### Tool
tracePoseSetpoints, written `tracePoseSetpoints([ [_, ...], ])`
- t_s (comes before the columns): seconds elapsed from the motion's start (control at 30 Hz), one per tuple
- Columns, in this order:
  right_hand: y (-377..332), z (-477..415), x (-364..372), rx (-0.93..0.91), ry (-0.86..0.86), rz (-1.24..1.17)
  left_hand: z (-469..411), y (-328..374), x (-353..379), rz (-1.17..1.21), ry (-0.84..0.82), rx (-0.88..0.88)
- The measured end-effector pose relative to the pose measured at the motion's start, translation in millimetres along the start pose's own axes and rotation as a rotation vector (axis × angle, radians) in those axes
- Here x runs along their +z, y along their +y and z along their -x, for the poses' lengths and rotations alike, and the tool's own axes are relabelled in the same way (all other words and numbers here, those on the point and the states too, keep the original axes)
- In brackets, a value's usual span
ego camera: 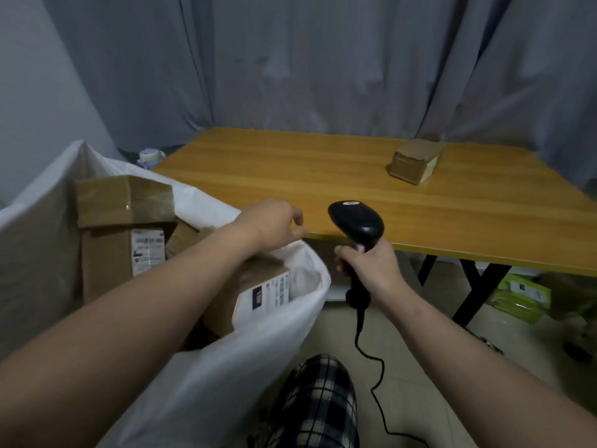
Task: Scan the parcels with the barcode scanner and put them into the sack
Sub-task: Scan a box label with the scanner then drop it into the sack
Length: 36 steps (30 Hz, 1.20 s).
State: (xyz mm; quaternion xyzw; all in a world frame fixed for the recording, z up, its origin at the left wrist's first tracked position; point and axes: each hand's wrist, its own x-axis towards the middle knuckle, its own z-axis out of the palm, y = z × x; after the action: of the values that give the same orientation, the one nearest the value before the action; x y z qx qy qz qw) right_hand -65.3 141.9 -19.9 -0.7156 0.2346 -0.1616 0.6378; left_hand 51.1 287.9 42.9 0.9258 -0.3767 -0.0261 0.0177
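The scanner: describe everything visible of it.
The scanner is black, glossy plastic by its look, and pistol-shaped: a rounded oval head with a small label on top, and a handle below. The right hand grips the handle, with something red showing at the forefinger, perhaps the trigger. It is held upright in the air at the near edge of the table. A thin black cord hangs from the handle's base toward the floor.

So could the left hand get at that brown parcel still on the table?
Probably, with a stretch. The left hand holds nothing and nothing lies on the table between, but the parcel sits toward the far right side, beyond the scanner gripped in the right hand.
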Motion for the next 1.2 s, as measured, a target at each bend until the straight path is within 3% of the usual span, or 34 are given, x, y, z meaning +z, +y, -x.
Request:
tracePoseSetpoints([
  [0.27,-9,-68,-86,0.007,0.136,-0.124,-96,63,16,0.037,0.067,0.116],
  [0.47,8,-115,-160,0.076,0.271,-0.241,-183,119,41,0.256,0.15,0.193],
  [0.67,31,-158,-203,0.156,0.399,-0.555,-285,149,55,0.349,0.225,0.055],
  [0.83,34,-184,-205,0.174,0.422,-0.49,-357,168,63,0.422,0.202,-0.116],
  [1.0,37,-200,-207,0.243,0.374,-0.432,-406,178,54,0.525,0.162,-0.158],
  [1.2,34,-201,-208,0.262,0.306,-0.409,-366,164,59,0.737,0.202,-0.136],
])
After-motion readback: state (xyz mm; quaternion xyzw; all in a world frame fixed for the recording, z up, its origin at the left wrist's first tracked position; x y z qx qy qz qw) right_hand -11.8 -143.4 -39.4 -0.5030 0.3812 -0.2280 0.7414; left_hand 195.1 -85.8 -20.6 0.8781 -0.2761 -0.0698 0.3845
